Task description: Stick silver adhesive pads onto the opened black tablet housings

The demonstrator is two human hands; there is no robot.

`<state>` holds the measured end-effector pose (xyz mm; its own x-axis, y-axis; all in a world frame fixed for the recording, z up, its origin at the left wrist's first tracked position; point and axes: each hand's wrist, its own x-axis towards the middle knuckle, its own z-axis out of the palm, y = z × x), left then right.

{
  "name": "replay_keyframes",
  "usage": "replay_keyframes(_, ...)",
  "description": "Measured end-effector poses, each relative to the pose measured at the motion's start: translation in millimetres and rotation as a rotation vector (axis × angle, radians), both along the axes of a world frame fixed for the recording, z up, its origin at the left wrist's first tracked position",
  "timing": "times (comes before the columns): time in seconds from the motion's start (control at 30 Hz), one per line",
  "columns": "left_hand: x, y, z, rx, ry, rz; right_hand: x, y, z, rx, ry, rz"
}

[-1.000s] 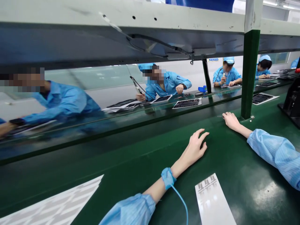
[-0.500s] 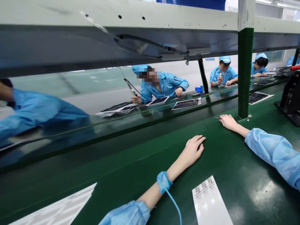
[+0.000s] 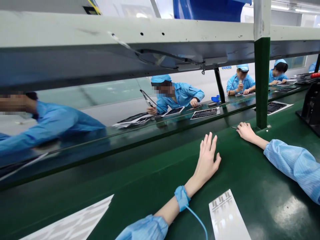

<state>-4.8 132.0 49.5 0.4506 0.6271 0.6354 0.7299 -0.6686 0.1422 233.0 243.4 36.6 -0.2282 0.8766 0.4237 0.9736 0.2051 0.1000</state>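
Lying flat on the green belt [image 3: 140,180], the person's left hand [image 3: 207,160] had its fingers stretched out and slightly apart, holding nothing. A blue wrist strap [image 3: 182,198] circled that wrist, its cord trailing toward the near edge. The right hand [image 3: 246,131] rested farther along the belt, just beside the foot of the green post [image 3: 262,83], fingers curled closed on a thin dark tool [image 3: 234,128] whose tip poked out to the left. A white printed sheet [image 3: 227,216] lay near the left forearm. A co-worker [image 3: 180,95] in blue sat across the line.
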Motion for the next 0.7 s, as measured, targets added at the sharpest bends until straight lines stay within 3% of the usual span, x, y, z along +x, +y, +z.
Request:
replay_keyframes(0.37, -7.0, 16.8, -16.5, -0.249, 0.225, -0.097, 0.8, -0.1, -1.9, -0.003, -0.004, 0.011)
replay_keyframes(0.7, 3.7, -3.5, 1.8, -0.077, 0.072, 0.071, 1.2, 1.8, -1.2, -0.047, -0.001, 0.009)
